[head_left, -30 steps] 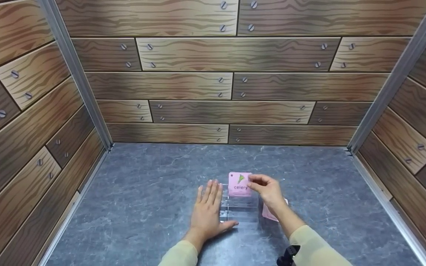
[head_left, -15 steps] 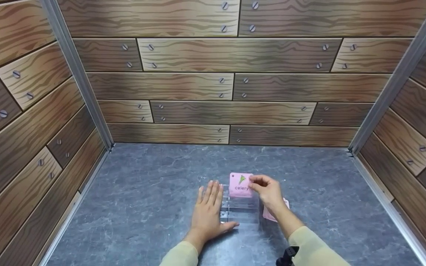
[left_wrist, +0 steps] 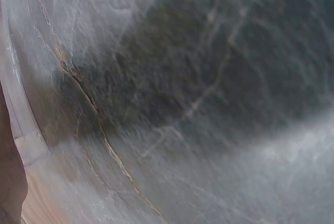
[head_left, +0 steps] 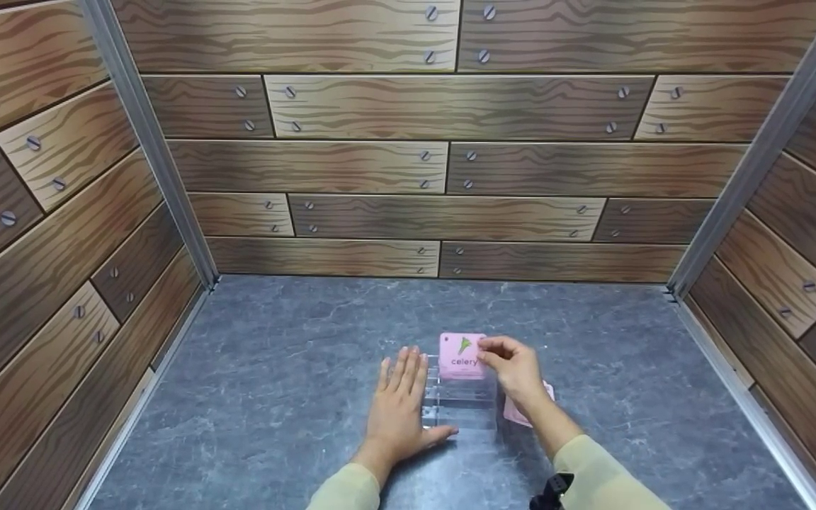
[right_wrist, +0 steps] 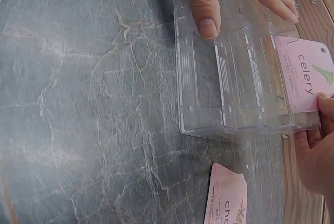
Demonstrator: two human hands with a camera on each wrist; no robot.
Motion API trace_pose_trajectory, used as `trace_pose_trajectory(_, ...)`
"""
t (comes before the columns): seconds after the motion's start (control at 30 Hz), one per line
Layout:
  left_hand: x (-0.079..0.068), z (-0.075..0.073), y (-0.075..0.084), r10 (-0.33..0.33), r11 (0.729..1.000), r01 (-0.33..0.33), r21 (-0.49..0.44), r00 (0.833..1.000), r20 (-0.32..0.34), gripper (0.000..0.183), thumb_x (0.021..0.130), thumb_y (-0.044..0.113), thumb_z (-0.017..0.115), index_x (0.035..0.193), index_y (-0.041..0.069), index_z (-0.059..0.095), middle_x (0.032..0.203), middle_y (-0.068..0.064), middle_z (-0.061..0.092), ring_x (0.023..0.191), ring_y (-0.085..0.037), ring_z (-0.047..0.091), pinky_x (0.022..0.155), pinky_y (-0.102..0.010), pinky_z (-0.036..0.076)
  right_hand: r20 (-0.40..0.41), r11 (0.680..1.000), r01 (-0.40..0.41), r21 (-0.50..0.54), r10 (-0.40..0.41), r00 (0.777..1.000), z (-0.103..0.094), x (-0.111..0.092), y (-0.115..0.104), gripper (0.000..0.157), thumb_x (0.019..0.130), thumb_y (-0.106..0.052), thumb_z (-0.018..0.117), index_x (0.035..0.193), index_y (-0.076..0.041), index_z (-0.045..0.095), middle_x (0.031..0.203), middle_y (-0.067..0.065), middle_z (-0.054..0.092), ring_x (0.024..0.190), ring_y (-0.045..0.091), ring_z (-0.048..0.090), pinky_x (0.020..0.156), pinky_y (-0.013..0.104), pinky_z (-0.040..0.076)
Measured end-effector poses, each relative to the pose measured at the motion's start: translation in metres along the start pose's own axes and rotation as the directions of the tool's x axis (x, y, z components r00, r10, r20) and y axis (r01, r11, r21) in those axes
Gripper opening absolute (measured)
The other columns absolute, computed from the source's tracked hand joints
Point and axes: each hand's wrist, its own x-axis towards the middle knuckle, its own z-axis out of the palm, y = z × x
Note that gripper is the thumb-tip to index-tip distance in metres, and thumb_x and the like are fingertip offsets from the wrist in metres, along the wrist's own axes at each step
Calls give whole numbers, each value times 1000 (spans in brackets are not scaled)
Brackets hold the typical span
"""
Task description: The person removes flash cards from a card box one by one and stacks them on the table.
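Head view: a pink card printed "celery" (head_left: 459,358) stands at the rear, uppermost tier of a clear stepped holder (head_left: 466,418), its face toward the camera. The right hand (head_left: 518,372) pinches the card's right edge between thumb and fingers, the fingertips covering a narrow strip of it. The left hand (head_left: 395,411) lies along the holder's left side, fingers straight and thumb spread away from them, hiding part of that side; the two hands are apart, with the holder between them. A second pink card (head_left: 518,412) lies on the grey marbled table (head_left: 273,382) just right of the holder, partly covered by the right wrist and forearm. A black device (head_left: 553,490) sits at the right sleeve (head_left: 606,474). Wood-patterned panels (head_left: 351,166) rise behind and on both sides, with metal posts (head_left: 142,134) at the corners. Left wrist view: the marbled surface, crossed by a broad shadow, fills most of the field; a clear edge of the holder and a dark sliver of hand occupy the left margin, and the fingers' pose cannot be told here. Right wrist view: the celery card's lower edge meets the last tier, the left thumb overlaps the front tiers, and the second card, beginning "ch", is cut off by the lower border.
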Motion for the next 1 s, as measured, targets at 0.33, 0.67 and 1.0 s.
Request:
trace_pose_trajectory(0.33, 1, 1, -1, 1, 1000, -1, -5, 1000, -11, 132, 80, 99, 42, 167, 1, 27, 175, -17, 18, 161, -33, 21, 130, -55, 15, 11, 999, 18, 37, -18, 1000, 0, -2, 1, 11, 91, 9, 76, 102, 9, 78, 104, 17, 77, 93, 14, 68, 77, 18, 56)
trace_pose_trajectory(0.67, 0, 3, -1, 3, 1000, -3, -16, 1000, -26, 132, 80, 99, 44, 166, 1, 29, 175, -17, 19, 162, -33, 19, 129, -55, 17, 22, 1000, 18, 0, -18, 1000, -2, -2, 1, 15, 93, 8, 74, 107, 8, 79, 110, 19, 77, 99, 15, 68, 79, 17, 55)
trace_pose_trajectory(1.0, -1, 0, 0, 1, 1000, -1, -15, 1000, -13, 131, 81, 99, 42, 166, 1, 31, 175, -17, 20, 162, -33, 16, 130, -55, 15, 15, 999, 2, -47, -1, 1000, -3, -2, -2, 15, 94, 7, 74, 108, 6, 79, 110, 18, 77, 93, 13, 68, 74, 18, 55)
